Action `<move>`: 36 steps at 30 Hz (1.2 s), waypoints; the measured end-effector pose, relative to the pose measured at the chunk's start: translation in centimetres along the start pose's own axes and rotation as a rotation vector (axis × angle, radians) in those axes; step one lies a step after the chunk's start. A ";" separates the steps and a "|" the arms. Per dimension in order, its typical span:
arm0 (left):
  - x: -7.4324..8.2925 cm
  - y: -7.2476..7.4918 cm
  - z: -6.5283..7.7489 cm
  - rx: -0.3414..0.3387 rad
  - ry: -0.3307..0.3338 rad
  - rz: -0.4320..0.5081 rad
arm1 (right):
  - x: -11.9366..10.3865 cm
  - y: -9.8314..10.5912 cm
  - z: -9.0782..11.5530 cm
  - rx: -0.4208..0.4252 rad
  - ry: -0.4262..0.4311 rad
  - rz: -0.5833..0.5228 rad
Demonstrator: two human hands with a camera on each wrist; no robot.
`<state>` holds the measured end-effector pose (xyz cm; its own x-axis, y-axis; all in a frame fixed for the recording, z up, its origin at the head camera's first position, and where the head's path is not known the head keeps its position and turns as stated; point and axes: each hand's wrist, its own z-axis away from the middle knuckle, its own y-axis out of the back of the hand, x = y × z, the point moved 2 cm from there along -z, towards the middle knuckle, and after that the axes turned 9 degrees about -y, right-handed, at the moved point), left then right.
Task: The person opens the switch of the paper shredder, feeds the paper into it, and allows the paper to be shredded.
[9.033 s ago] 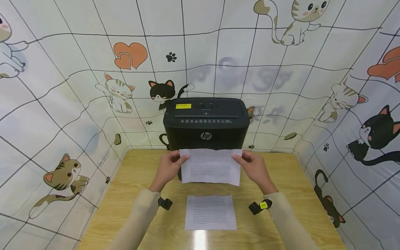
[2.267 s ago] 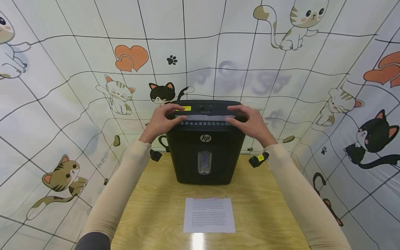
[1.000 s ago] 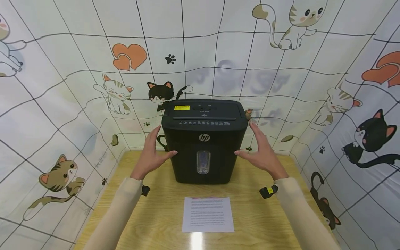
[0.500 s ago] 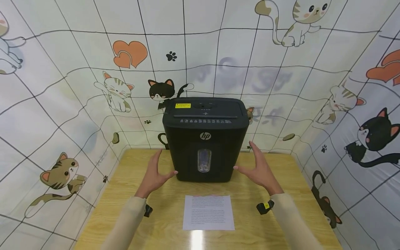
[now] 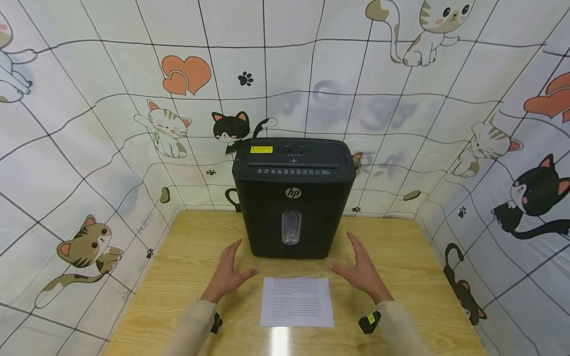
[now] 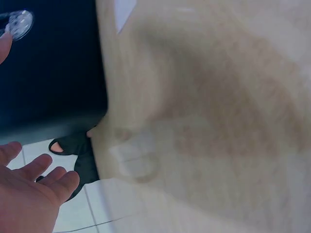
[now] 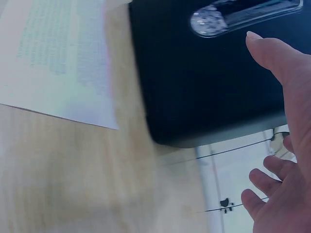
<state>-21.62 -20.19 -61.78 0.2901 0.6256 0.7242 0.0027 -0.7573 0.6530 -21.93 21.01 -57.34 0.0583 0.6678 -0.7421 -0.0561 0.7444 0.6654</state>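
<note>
In the head view a printed sheet of paper (image 5: pixel 297 302) lies flat on the wooden table. My left hand (image 5: pixel 227 272) hovers at its upper left, fingers spread and holding nothing. On the other side my right hand (image 5: pixel 361 272) is likewise spread, its thumb near the sheet's upper right corner. Behind the paper stands a black HP paper shredder (image 5: pixel 267 212), with a clear window (image 5: pixel 291 228) in front showing shreds inside. No paper shows in its top slot. The right wrist view has the sheet (image 7: pixel 68 63) beside the shredder's base.
The wooden table (image 5: pixel 178 287) reaches back to a cat-patterned cloth wall (image 5: pixel 285 74), which also encloses both sides. A yellow label (image 5: pixel 261 150) is stuck on the shredder's lid. Black wrist cameras (image 5: pixel 369 322) sit on both wrists.
Earlier both hands held another printed sheet, then fed it into the shredder's slot, where it went from sight. Since then the empty hands have come down toward the remaining sheet.
</note>
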 end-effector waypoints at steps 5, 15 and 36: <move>0.1 -1.5 0.5 -0.017 -0.024 0.007 | 1.0 -1.6 0.4 -0.021 -0.009 0.017; 0.0 -4.9 0.8 -0.038 -0.095 -0.019 | 2.3 -5.1 0.6 -0.053 0.021 0.026; 2.0 -8.9 1.5 -0.127 -0.300 -0.404 | 2.9 -10.2 1.6 -0.043 0.118 0.266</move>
<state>-19.67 -12.43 -66.45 0.5517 0.7680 0.3252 0.0604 -0.4257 0.9029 -19.61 15.37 -66.20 -0.0804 0.8326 -0.5480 -0.0958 0.5408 0.8357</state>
